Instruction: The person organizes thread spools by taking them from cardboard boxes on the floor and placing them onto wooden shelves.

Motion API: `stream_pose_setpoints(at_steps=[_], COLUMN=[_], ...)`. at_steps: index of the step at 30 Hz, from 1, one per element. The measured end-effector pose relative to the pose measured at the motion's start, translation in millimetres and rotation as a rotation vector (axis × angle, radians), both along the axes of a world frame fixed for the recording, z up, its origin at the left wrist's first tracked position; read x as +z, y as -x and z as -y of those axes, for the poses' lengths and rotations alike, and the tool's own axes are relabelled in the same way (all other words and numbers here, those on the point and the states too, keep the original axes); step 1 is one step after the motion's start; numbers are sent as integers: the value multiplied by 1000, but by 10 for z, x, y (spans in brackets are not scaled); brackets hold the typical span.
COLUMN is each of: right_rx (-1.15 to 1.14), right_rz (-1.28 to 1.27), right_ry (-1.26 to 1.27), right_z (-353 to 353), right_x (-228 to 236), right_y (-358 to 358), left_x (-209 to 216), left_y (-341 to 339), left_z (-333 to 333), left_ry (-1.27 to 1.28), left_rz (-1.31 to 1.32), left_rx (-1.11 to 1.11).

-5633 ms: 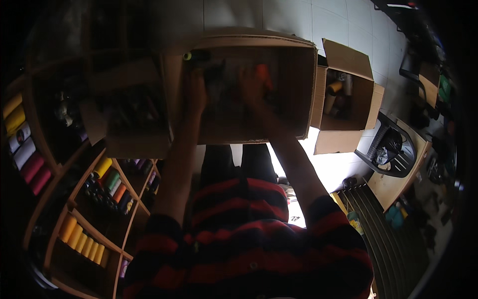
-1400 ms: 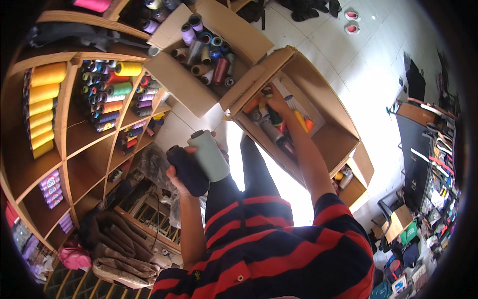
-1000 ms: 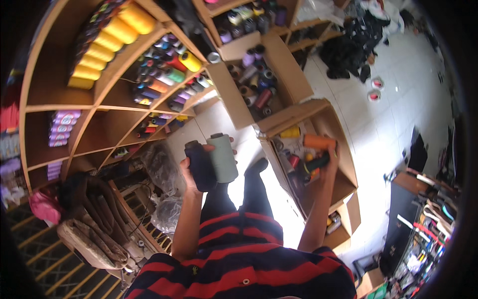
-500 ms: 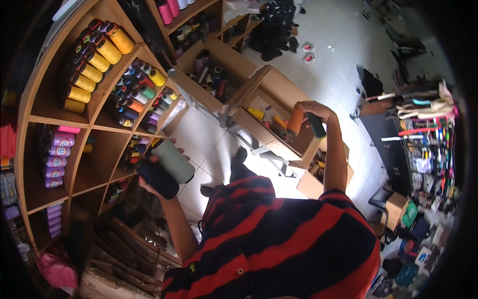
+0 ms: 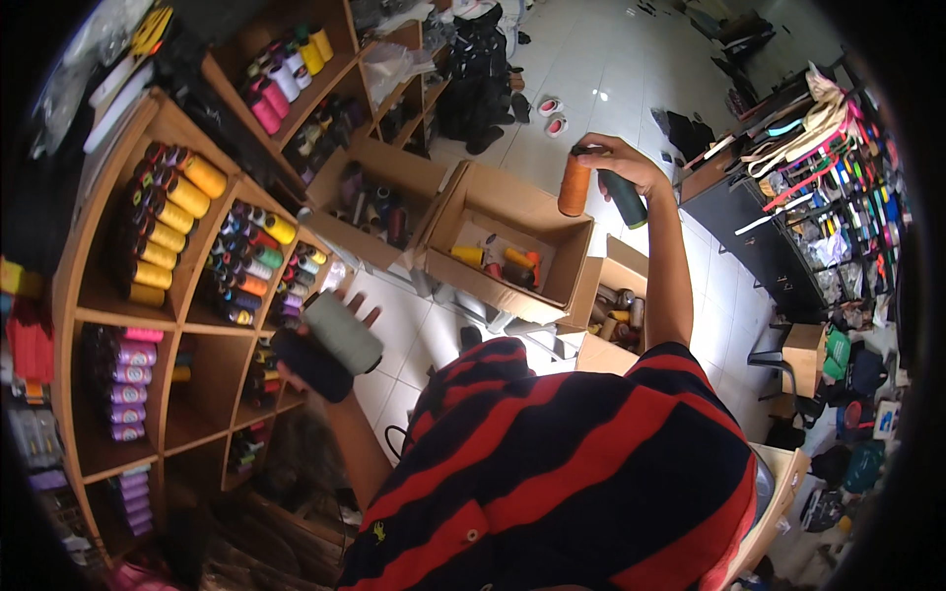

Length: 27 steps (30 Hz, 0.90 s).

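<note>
Two large thread spools rest in my left hand (image 5: 357, 301), whose fingers curl round them: a grey-green spool (image 5: 342, 332) and a dark navy one (image 5: 311, 364) lying against it. They are held in front of the wooden shelves on the left. My right hand (image 5: 623, 161) is raised at the far right of an open cardboard box (image 5: 507, 192). It grips an orange spool (image 5: 574, 184) by its top end, together with a dark green spool (image 5: 625, 200). Inside that box lie a yellow spool (image 5: 467, 254) and several other yellow and orange ones.
Wooden shelves (image 5: 169, 328) full of coloured spools line the left side. A second cardboard box (image 5: 340, 158) with dark spools stands beside the open box, and a lower box (image 5: 597, 352) holds more. A cluttered rack (image 5: 828, 197) stands at right, with slippers (image 5: 555, 124) on the tiled floor.
My right hand has lifted the orange and dark green spools away from over the open box, toward its far right side. My left hand keeps its two spools. The view has shifted.
</note>
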State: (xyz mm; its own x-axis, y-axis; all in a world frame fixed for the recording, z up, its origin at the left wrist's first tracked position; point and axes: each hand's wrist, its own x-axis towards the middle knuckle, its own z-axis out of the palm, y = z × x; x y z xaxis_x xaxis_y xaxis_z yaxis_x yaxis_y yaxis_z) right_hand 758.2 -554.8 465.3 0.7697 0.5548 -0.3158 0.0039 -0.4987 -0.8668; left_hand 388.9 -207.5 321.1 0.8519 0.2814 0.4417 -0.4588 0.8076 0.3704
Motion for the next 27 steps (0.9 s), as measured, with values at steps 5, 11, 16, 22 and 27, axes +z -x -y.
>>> stream_pose_setpoints(at_steps=[5, 11, 16, 22, 27], right_rx=[174, 129, -29, -57, 213], right_rz=[-77, -219, -158, -40, -15], right_ry=[-146, -361, -376, -225, -67], right_z=[-268, -525, -671, -665, -114], right_x=[209, 37, -331, -413, -456], right_y=[0, -36, -81, -170, -186], left_x=[178, 90, -534, -320, -44], left_y=[-1322, -2419, -2674, -2729, -2684], left_z=[366, 992, 1062, 1041, 955], left_ry=[13, 314, 449, 287, 350], left_rz=[-132, 111, -299, -27, 75], left_rx=[-212, -460, -24, -286, -362])
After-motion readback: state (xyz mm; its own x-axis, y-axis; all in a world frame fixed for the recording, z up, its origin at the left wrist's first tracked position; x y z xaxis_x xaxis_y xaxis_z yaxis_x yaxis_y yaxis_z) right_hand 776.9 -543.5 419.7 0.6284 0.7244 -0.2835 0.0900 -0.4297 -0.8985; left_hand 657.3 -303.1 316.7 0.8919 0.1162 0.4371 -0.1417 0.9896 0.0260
